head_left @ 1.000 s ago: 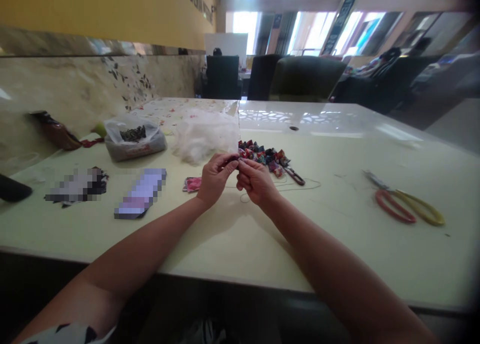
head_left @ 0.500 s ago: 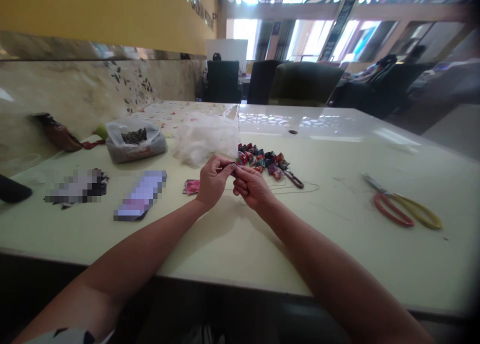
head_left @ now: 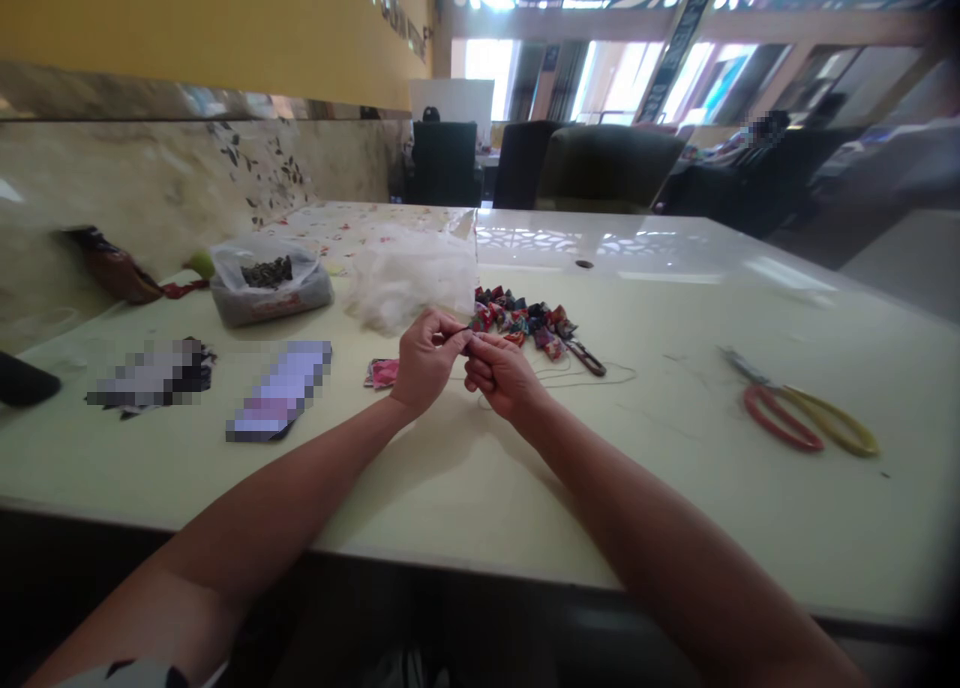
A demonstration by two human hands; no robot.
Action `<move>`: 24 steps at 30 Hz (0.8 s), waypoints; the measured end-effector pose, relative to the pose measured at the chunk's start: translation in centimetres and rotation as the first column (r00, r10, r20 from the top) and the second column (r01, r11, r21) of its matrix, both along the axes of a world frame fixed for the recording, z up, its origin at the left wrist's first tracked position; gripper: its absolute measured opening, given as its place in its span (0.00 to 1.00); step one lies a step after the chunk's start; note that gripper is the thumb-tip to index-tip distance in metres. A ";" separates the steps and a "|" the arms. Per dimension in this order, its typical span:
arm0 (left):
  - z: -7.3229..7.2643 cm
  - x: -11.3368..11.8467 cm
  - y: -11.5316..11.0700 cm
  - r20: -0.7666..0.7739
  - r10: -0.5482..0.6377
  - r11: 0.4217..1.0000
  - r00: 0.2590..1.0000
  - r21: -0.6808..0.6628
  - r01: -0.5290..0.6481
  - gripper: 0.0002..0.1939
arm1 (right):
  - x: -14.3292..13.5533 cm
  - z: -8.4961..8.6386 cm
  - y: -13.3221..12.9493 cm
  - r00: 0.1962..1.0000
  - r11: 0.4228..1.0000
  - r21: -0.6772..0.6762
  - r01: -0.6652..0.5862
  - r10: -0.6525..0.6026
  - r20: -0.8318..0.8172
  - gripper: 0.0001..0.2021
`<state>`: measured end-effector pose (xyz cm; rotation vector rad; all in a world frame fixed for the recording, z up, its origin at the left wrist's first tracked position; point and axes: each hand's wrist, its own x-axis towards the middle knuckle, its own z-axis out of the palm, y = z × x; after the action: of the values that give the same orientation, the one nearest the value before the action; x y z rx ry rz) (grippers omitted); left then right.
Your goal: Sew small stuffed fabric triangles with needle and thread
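Note:
My left hand (head_left: 429, 360) and my right hand (head_left: 504, 371) meet fingertip to fingertip above the table's middle, both closed in a pinch. Between them is a small dark piece (head_left: 466, 329), perhaps cloth, mostly covered by the fingers. Just behind the hands lies a cluster of colourful folded fabric pieces (head_left: 534, 318), with a dark metal clasp-like loop (head_left: 587, 359) at its right end. Thin thread (head_left: 619, 376) curls over the table right of my right hand. Pink patterned fabric squares (head_left: 382, 373) lie against my left wrist.
White fluffy stuffing (head_left: 409, 283) is heaped behind my left hand. Left of it stands a plastic bag (head_left: 274, 303) with dark bits inside. A phone (head_left: 281, 393) and dark cloth scraps (head_left: 154, 376) lie nearer. Scissors (head_left: 787, 408) with red and yellow handles rest at right.
The hands keep the same pinch, with only a very slight shift of the fingers. The whole view has moved a few pixels; nothing on the table has been displaced.

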<state>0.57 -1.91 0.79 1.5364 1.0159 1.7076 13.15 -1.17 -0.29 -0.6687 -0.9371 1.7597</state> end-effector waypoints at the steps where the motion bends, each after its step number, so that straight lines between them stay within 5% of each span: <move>1: 0.1 0.0 0.0 0.013 0.002 1.000 1.000 -0.014 -0.002 0.06 | 0.0 0.0 0.0 1.000 1.000 0.003 -0.002 0.002 -0.002 0.15; 6: 0.4 0.2 -0.3 0.105 -0.032 0.992 0.994 -0.118 0.044 0.04 | 0.1 0.0 0.0 1.000 1.000 -0.014 -0.003 0.004 0.011 0.16; 24: -1.2 -0.1 0.8 0.116 -0.105 0.983 0.988 -0.139 0.121 0.12 | 0.1 0.0 0.2 0.999 0.999 -0.017 0.030 -0.029 0.024 0.14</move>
<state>0.51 -1.09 -0.40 1.3678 0.9567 1.5838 13.26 -0.96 -0.32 -0.7123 -0.9241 1.7392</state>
